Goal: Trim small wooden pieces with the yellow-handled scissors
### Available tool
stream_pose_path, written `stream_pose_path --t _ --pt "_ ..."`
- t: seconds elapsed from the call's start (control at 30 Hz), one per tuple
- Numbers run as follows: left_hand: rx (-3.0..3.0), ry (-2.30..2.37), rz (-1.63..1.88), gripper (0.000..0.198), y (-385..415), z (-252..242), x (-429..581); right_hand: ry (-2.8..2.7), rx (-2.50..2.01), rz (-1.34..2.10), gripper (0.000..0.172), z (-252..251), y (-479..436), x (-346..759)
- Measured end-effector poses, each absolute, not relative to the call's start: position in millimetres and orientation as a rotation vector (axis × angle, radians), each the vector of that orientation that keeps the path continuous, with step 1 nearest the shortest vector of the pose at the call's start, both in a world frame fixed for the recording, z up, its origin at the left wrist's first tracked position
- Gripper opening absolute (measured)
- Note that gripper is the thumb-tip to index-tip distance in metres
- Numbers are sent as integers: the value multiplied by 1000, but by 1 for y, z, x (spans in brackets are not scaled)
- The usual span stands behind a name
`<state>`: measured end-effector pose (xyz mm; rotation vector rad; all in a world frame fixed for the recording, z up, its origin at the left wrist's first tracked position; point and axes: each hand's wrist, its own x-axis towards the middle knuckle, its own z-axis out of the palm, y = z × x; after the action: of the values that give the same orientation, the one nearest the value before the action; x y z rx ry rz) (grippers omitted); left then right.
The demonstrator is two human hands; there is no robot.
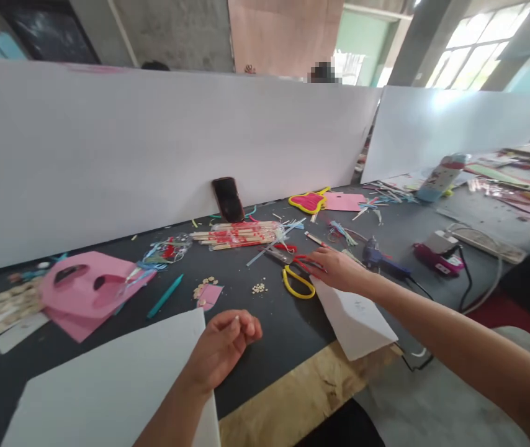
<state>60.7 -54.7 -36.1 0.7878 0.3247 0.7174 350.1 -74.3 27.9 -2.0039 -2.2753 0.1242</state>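
Observation:
My left hand (228, 344) is closed above the right edge of a white board (130, 379), fingers curled and thumb pressed in; whatever the pinch holds is too small to make out. Further right, my right hand (337, 267) has its fingers on the red handle of a pair of scissors (278, 254), which lies on the dark table. A yellow loop (298, 294) lies just below those fingers. Under the right wrist is a white folded sheet (355, 316). Between the hands sit a small pile of pale bits (259, 288) and a pink scrap (210, 295) with more bits.
A pink mask shape (92, 279) and a teal pen (165, 297) lie left. Wrapped sticks (239, 234) and a phone (228, 198) are by the white partition (162, 149). A blue glue gun (381, 257) with a cord and a magenta device (438, 257) are right.

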Motion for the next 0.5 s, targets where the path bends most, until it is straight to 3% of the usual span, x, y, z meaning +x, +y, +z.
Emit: stream_pose_path --t 0.17,0.27,0.5 --pt "833 563 817 21 -54 -23 64 -2197 -2172 235 37 8 -57 333" --pt "980 726 837 27 -50 -6 65 -2134 -2187 337 32 4 -52 331" --pt "1328 923 799 29 -57 27 46 -1901 -1930 528 38 18 -68 349"
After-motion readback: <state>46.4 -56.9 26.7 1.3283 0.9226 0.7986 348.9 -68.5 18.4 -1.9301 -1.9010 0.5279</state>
